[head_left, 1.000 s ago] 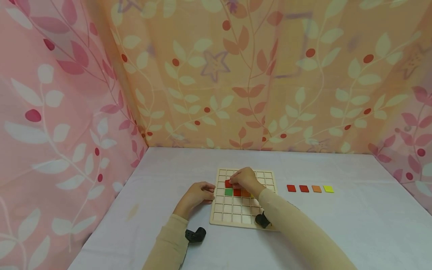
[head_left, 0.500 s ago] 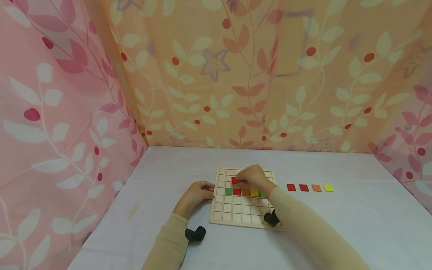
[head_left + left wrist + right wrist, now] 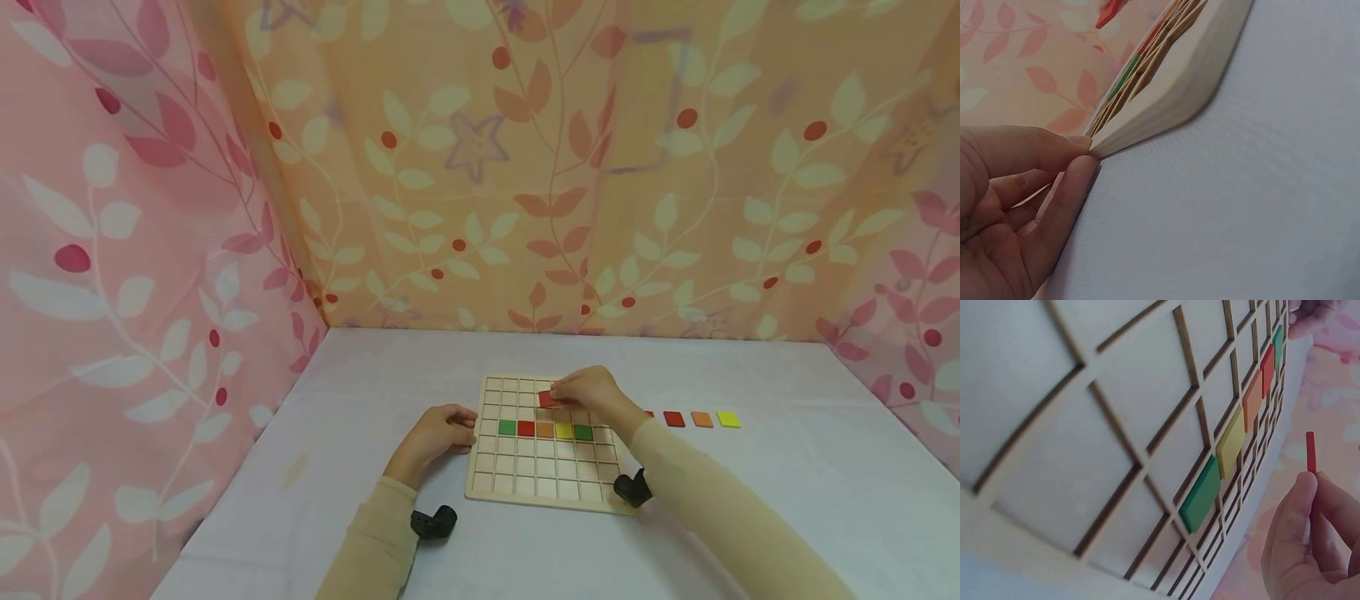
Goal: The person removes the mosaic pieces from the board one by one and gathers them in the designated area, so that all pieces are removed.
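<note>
A square wooden grid board lies on the white table. Across its middle runs a row of square tiles: green, red, orange, yellow and a second green tile. My right hand pinches another red tile by its edge between thumb and fingers. The right wrist view shows this red tile edge-on, raised off the board. At the board's left edge, my left hand grips the rim between thumb and finger, as the left wrist view shows.
Right of the board lies a row of loose tiles: a red one partly behind the right wrist, another red tile, an orange tile and a yellow tile. A patterned curtain hangs behind the table. Black wrist devices sit at both sleeves.
My right hand has moved right across the board with the red tile, lifting it away from above the left green tile and uncovering the whole middle row. My left hand stays at the board's edge.
</note>
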Available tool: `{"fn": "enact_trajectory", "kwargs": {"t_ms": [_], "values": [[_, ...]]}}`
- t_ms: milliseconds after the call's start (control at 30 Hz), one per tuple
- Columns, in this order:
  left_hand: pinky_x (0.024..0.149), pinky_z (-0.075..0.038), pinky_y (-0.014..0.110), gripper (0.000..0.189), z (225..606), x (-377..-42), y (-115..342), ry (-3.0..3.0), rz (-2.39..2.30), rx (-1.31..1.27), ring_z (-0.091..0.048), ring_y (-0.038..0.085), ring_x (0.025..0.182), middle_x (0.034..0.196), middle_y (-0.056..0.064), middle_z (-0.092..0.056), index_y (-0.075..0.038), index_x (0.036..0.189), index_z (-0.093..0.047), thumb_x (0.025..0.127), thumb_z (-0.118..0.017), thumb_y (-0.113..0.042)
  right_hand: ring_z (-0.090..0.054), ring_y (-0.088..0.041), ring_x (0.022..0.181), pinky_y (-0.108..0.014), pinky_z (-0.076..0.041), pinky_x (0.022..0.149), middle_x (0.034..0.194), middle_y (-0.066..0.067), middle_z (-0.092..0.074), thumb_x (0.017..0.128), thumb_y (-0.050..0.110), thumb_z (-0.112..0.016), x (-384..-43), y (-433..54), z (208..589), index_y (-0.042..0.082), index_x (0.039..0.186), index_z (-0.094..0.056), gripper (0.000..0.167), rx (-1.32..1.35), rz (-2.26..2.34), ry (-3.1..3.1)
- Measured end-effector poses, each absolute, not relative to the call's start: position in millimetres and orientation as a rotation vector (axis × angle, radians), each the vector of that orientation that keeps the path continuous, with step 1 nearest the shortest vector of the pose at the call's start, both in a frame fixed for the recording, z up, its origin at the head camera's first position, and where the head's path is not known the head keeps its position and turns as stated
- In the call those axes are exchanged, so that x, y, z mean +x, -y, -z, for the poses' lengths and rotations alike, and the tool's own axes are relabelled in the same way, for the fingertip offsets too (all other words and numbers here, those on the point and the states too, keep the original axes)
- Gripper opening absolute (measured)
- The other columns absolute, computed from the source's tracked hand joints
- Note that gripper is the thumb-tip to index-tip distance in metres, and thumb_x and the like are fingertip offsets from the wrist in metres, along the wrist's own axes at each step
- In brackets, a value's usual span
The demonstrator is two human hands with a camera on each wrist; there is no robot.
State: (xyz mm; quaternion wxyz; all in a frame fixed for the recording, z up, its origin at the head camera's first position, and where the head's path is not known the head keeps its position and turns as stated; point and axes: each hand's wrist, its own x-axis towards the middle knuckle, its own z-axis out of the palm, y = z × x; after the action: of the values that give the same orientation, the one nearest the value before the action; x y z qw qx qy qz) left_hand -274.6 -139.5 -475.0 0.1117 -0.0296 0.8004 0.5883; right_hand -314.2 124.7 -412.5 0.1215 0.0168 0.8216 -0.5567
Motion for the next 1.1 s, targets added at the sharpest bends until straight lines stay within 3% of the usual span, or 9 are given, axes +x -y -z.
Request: {"fn": "enact_trajectory", "kwargs": {"t_ms": [333, 1100], "values": [[0.070, -0.060, 0.026, 0.039, 475.1, -273.5, 140.1, -2.330, -1.743, -0.088, -0.063, 0.013, 0.082, 0.107, 0.014, -0.066, 0.005, 0.118, -0.064, 0.080, -0.071, 0.010, -0.065, 0.000, 0.062, -0.022, -0.060, 0.067, 0.076, 0.002, -0.072, 0.089, 0.004, -0.071, -312.4, -160.2, 409.2, -0.015, 0.112, -0.067, 0.031, 0.056, 1.642, -2.364], [0.070, -0.059, 0.025, 0.039, 471.4, -271.5, 139.6, -2.327, -1.739, -0.096, -0.063, 0.013, 0.083, 0.107, 0.013, -0.065, 0.004, 0.119, -0.064, 0.081, -0.072, 0.009, -0.068, -0.003, 0.066, -0.021, -0.060, 0.069, 0.085, 0.000, -0.074, 0.093, 0.012, -0.069, -307.6, -212.6, 404.3, -0.012, 0.123, -0.063, 0.039, 0.181, 1.566, -2.410]]}}
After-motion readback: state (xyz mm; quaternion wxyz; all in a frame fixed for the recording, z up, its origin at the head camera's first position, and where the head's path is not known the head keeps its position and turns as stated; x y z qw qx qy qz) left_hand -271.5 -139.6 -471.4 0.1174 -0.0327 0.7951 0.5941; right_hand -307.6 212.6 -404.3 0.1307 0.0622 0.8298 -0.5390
